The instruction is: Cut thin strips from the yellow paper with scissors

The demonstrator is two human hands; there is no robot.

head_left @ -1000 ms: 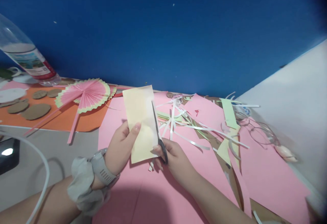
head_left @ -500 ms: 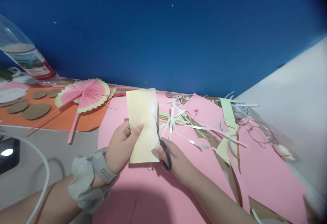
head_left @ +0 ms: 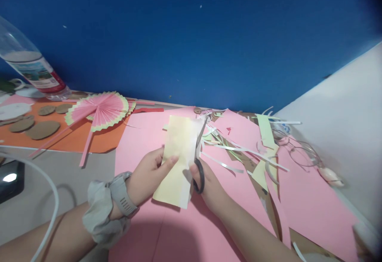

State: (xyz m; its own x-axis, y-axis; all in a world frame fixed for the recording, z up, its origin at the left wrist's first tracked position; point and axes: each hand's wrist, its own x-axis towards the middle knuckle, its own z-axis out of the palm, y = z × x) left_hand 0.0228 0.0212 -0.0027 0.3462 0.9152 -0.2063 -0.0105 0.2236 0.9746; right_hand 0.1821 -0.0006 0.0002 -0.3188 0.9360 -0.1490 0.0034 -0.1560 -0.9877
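My left hand (head_left: 152, 172) pinches the left edge of a yellow sheet of paper (head_left: 177, 138), thumb on its face. The sheet is tilted and has a whitish band along its right side. My right hand (head_left: 209, 182) grips black-handled scissors (head_left: 199, 176), thumb through one loop. Their blades run up along the paper's right edge, the tips near its top right corner. I cannot tell how far apart the blades are. Both hands are above large pink paper (head_left: 143, 138). Behind the scissors lie several white and green paper strips (head_left: 229, 147).
A pink folded paper fan (head_left: 100, 110) and brown cardboard discs (head_left: 43, 130) lie on orange paper (head_left: 98, 142) at left. A plastic bottle (head_left: 37, 71) stands behind them. Glasses (head_left: 304, 156) are at right. A white cable (head_left: 55, 198) crosses the lower left. A blue wall (head_left: 191, 47) closes the back.
The yellow paper and both hands have shifted right and slightly down, and the sheet now tilts with its top to the right. The scissors' blades have swung toward the upper right.
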